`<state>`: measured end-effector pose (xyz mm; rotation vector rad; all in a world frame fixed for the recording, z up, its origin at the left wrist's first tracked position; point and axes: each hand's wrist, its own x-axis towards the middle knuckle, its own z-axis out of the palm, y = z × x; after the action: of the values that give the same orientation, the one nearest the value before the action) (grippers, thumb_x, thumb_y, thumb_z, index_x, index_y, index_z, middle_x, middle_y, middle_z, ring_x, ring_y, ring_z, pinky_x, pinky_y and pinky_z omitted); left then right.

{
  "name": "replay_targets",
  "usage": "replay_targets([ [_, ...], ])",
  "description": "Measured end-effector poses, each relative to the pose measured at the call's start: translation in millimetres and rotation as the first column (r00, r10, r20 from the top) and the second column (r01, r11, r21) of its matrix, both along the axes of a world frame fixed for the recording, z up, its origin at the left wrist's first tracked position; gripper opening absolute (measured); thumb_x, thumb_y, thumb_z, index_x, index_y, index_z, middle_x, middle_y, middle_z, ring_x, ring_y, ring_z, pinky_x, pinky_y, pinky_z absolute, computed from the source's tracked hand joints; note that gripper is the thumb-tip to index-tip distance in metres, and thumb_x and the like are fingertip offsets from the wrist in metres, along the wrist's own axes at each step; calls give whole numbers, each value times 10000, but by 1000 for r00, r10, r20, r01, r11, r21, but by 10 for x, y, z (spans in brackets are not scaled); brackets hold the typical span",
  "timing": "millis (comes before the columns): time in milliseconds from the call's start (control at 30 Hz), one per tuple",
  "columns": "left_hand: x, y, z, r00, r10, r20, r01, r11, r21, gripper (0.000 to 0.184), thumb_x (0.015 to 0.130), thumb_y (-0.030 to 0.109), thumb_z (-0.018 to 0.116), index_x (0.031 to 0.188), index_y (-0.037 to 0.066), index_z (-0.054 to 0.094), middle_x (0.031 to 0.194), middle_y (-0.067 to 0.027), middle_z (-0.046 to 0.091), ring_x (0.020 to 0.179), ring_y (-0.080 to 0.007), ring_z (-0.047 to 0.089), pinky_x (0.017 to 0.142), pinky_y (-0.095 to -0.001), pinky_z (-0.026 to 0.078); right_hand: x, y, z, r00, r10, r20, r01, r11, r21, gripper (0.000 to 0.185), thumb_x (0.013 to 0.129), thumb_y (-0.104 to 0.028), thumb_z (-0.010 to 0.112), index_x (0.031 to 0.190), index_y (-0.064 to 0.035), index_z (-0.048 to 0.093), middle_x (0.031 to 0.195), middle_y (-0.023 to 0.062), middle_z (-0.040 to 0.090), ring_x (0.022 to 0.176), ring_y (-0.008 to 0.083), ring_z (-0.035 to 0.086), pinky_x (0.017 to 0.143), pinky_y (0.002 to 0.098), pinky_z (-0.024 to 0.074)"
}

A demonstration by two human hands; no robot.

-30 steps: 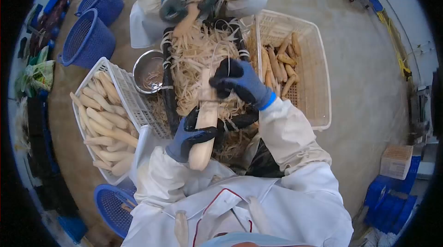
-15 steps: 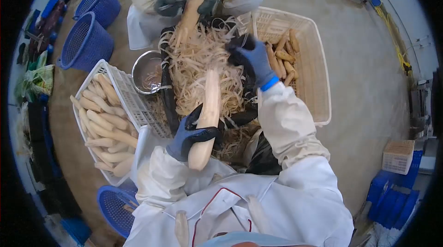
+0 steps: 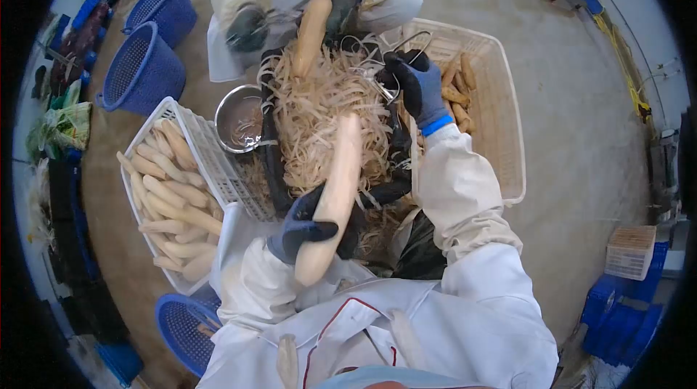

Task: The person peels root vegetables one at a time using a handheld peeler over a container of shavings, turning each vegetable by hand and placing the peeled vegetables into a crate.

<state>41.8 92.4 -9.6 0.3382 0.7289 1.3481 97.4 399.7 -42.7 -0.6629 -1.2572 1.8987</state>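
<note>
My left hand (image 3: 303, 228), in a dark-palmed blue glove, grips the lower part of a long, pale, peeled root vegetable (image 3: 340, 175) that slants up over the peelings. To the right, my right hand (image 3: 417, 85) is closed around a metal peeler (image 3: 387, 88), apart from the root. Long ribbons of peel (image 3: 330, 98) fill a black-lined container (image 3: 270, 160) beneath both hands. Across from me, a co-worker's gloved hand (image 3: 343, 13) holds another root (image 3: 312, 34) upright over the heap; their other hand (image 3: 248, 28) is blurred.
A white crate (image 3: 168, 109) of pale roots stands at left, by a steel bowl (image 3: 223, 119). Brownish roots (image 3: 457, 95) lie in a cream crate (image 3: 512, 135) at right. Blue baskets (image 3: 141, 73) stand further left, with another blue basket (image 3: 178, 334) near my left elbow.
My right hand has moved slightly right and slowed, and the peeler now shows clearly. The root in my left hand tilts more to the right. One co-worker's hand has moved away from their root.
</note>
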Motion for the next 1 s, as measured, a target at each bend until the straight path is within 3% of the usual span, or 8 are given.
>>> replay_targets([
  [167,3,198,151,908,402,119,-327,856,-402,715,716,263,702,1321,-15,438,994,-158,639,721,-253,646,604,-346,538,110,-689,131,845,527,94,-535,839,102,226,764,-60,718,945,31,619,825,116,662,696,197,645,628,311,501],
  [433,-28,35,208,998,66,8,-66,998,23,782,702,223,729,1377,34,380,958,-145,621,700,-237,631,569,-329,526,53,-116,98,998,-39,45,38,999,38,145,820,-41,688,947,3,633,772,87,663,638,159,638,566,283,534],
  [667,-17,81,-17,972,90,-217,-120,984,-131,666,718,127,738,1315,49,453,972,-87,628,775,-178,618,663,-290,516,229,-700,435,833,534,146,-550,828,109,190,802,-27,701,964,30,622,838,89,666,675,158,630,621,284,508],
  [700,-13,69,-27,957,50,-287,-102,980,-169,658,721,106,739,1312,49,456,971,-85,628,786,-174,617,666,-289,514,170,-618,256,851,452,267,-520,792,320,202,798,-46,725,965,22,633,861,80,681,663,131,624,613,261,510],
  [767,43,87,33,954,121,-276,-164,977,-135,723,701,45,747,1357,48,441,977,-81,625,797,-181,629,688,-312,522,103,-399,145,951,267,154,-281,957,77,195,808,-74,735,954,13,640,820,55,676,651,109,618,592,248,504],
  [800,42,81,5,941,110,-321,-164,976,-145,751,691,47,746,1375,49,434,989,-88,621,805,-196,640,705,-327,526,71,-167,11,978,-27,208,-63,908,415,139,836,-79,712,925,4,646,765,38,656,636,104,608,572,240,490],
  [900,25,99,1,921,114,-372,-181,972,-149,793,684,41,743,1403,46,410,1006,-92,618,804,-210,649,718,-345,532,169,28,235,988,-55,143,25,979,200,115,844,-71,692,916,6,647,749,43,653,633,109,613,574,254,493],
  [1000,27,112,-185,886,139,-442,-200,975,-95,859,681,42,777,1434,43,365,1062,-79,613,891,-175,618,765,-324,530,162,-363,301,957,265,118,-285,933,218,147,835,-82,698,923,19,636,767,72,657,653,144,626,611,284,510],
])
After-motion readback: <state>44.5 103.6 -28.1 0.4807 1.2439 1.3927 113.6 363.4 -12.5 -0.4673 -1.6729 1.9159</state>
